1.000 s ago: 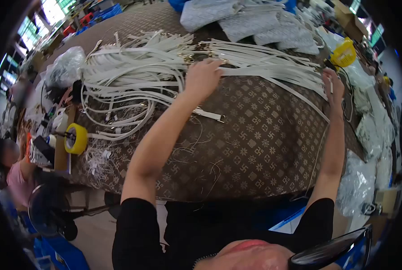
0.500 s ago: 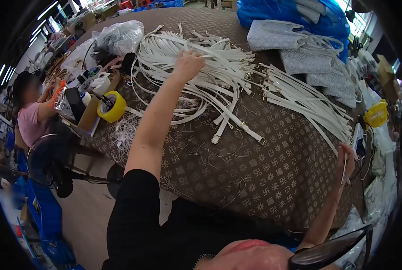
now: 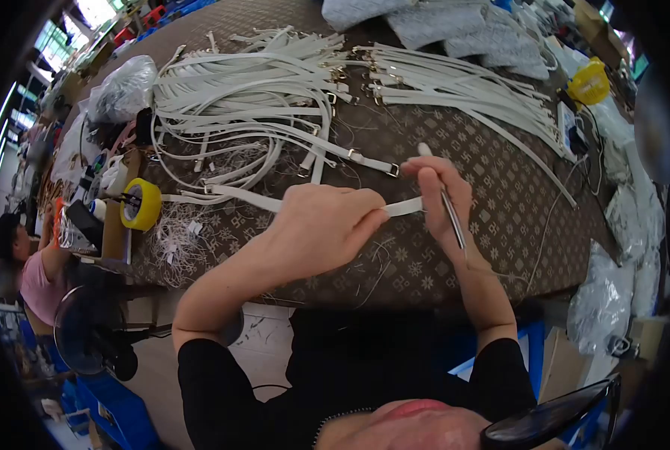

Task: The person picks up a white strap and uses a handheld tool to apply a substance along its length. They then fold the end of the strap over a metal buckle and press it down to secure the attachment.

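A white strap (image 3: 404,207) runs between my two hands, low over the near part of the patterned table. My left hand (image 3: 323,225) is closed round it, with thumb and fingertips pinching near the right side. The strap's other length (image 3: 248,198) comes out to the left of that hand. In my right hand (image 3: 449,196) is a slim metal pen-like tool (image 3: 452,219), slanting across the palm; its thin end points toward my wrist. The strap's right end reaches this hand's fingers. Behind both hands lies a big tangled pile of white straps (image 3: 252,94) with metal buckles.
More white straps (image 3: 455,82) lie in a row at the back right, below pale patterned bags (image 3: 455,30). Thread scraps (image 3: 181,232) and a yellow tape roll (image 3: 140,204) are at left. A person (image 3: 38,262) sits beyond a fan (image 3: 87,330).
My left hand has come back from the pile with a white strap in it. My right hand, still with the tool, has moved inward from the right to meet it. The view has shifted.
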{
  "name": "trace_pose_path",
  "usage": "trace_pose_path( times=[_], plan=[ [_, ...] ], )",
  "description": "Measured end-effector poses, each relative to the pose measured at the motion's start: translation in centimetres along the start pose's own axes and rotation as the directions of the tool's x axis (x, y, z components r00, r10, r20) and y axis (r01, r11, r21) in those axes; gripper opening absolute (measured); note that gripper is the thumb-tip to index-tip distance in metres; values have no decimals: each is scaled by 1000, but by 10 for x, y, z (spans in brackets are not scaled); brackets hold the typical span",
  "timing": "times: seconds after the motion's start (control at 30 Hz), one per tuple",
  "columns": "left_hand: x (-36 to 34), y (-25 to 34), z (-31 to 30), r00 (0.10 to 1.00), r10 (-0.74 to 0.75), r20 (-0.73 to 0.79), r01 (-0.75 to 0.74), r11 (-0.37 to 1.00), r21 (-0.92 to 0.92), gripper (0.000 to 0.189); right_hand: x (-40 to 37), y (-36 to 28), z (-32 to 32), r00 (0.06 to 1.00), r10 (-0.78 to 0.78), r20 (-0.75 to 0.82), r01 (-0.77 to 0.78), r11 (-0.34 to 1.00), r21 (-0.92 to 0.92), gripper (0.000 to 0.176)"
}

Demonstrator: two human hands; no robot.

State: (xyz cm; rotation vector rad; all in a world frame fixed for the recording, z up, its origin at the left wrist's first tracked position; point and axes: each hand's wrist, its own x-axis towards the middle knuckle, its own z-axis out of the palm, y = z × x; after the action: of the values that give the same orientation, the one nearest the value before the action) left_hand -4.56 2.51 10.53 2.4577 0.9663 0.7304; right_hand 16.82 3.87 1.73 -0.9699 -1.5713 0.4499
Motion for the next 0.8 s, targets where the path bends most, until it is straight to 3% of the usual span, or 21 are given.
trace_pose_path(
  times=[0.07,0.13,0.2,0.23,0.27,0.33,0.4,0.5,0.57,0.6,0.73,0.8],
  plan=[
    [-11,2,-5,983,-155,96,165,980,-108,14,-5,-20,-10,907,393,152,-407,910,75,20],
    [-23,-3,-14,970,-202,134,225,957,-185,15,-13,-15,-20,901,413,137,-425,902,76,20],
    [-37,-10,-22,853,-444,275,494,857,-148,17,-17,-19,-41,957,290,26,-282,945,-164,18],
    [-48,-19,-22,823,-483,298,548,813,-198,21,-20,-24,-56,932,359,43,-345,919,-192,16],
    [-57,-24,-22,815,-488,314,560,803,-204,21,-23,-28,-65,924,378,49,-362,911,-197,16],
    [-75,-32,-21,714,-561,420,663,735,-144,21,-33,-33,-79,927,363,90,-302,870,-390,15],
    [-90,-44,-21,682,-570,459,671,737,-81,23,-50,-25,-89,898,432,84,-354,824,-443,15],
    [-108,-57,-30,502,-714,488,838,541,-69,30,-68,-19,-97,891,448,66,-370,804,-466,16],
    [-116,-71,-37,468,-764,444,834,549,65,31,-71,-26,-91,906,420,53,-349,813,-466,14],
    [-115,-69,-41,404,-812,421,854,500,146,32,-72,-28,-88,917,394,60,-321,819,-475,12],
    [-133,-92,-60,427,-837,344,793,529,302,27,-79,-19,-89,916,400,23,-337,799,-497,12],
    [-138,-96,-57,402,-866,296,788,492,370,27,-84,-14,-92,947,320,14,-275,836,-475,12]
  ],
)
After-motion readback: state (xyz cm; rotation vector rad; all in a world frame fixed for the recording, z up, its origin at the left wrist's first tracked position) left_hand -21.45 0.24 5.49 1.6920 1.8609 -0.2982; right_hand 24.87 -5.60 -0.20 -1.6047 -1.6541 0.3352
